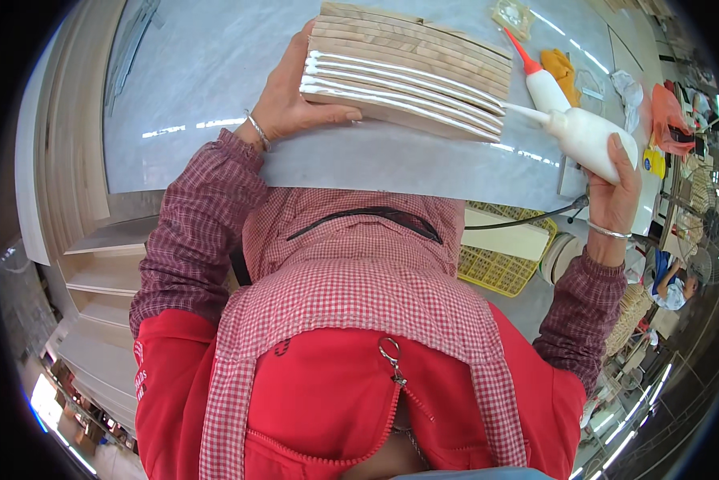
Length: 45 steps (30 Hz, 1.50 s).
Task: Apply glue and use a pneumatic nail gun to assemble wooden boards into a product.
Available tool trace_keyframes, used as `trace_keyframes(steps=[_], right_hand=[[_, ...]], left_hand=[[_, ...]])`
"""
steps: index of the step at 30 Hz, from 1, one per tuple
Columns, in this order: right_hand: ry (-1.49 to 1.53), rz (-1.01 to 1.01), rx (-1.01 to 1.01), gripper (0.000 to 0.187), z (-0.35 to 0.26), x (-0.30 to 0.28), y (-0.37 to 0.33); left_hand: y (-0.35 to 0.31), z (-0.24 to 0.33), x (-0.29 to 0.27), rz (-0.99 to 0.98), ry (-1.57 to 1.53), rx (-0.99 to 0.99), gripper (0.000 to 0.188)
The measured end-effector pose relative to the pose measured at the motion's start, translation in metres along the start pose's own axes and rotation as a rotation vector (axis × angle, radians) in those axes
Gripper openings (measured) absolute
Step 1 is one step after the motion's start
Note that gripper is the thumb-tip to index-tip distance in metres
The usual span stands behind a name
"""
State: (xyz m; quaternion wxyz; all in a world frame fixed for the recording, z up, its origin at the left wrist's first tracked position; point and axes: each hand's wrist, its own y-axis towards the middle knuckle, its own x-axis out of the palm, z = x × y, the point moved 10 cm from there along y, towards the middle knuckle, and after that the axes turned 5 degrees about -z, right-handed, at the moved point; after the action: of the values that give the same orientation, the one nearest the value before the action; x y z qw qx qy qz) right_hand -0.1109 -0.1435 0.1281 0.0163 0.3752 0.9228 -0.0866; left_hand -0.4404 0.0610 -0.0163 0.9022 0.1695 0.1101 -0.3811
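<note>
Your left hand (286,94) is wrapped around the left end of a stack of wooden boards (411,44). Your thumb lies along the side near you, and most of your fingers are hidden behind the wood. The stack is over the gray bench (375,170), in front of you, with its long thin edges facing up. I cannot tell if it rests on the bench or is held a bit above it. The boards closest to you have wet-looking white lines (407,80) along their edges. The boards farther away are plain wood on top.

Your right hand (618,192) is closed around a white squeeze bottle (591,138). The bottle is tipped on its side, and its thin white tip (526,113) points left, right by the right end of the stack. I cannot tell if the tip touches the wood.

Just behind that bottle is another white bottle with a red tip (547,90). An orange-yellow cloth (558,70) lies beside it. A roll of tape (513,18) sits near the far side. Below the bench, on your right, is a yellow crate (495,270). More boards (75,120) are piled on your left.
</note>
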Motion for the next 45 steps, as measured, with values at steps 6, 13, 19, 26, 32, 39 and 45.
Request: trace_keyframes(steps=[6, 13, 19, 26, 32, 39, 45], right_hand=[[0.076, 0.0, 0.018, 0.04, -0.005, 0.011, -0.002], [0.119, -0.269, -0.029, 0.041, -0.031, 0.128, -0.014], [0.11, -0.356, -0.079, 0.042, -0.053, 0.183, -0.031], [0.043, -0.33, -0.09, 0.04, -0.047, 0.173, -0.022], [0.011, -0.273, -0.055, 0.039, -0.033, 0.132, -0.01], [0.007, -0.17, -0.027, 0.04, -0.017, 0.074, -0.004], [-0.04, -0.031, -0.034, 0.04, -0.008, 0.02, -0.001]], left_hand=[[0.001, 0.014, -0.006, 0.038, 0.034, 0.065, 0.114], [-0.003, 0.054, -0.014, 0.09, 0.079, 0.162, 0.113], [-0.005, 0.08, -0.017, 0.106, 0.1, 0.206, 0.112], [-0.004, 0.072, -0.017, 0.11, 0.11, 0.213, 0.112], [-0.004, 0.055, -0.012, 0.092, 0.087, 0.169, 0.113], [-0.003, 0.036, -0.005, 0.06, 0.061, 0.157, 0.115], [-0.003, 0.014, 0.003, 0.012, 0.024, 0.044, 0.117]])
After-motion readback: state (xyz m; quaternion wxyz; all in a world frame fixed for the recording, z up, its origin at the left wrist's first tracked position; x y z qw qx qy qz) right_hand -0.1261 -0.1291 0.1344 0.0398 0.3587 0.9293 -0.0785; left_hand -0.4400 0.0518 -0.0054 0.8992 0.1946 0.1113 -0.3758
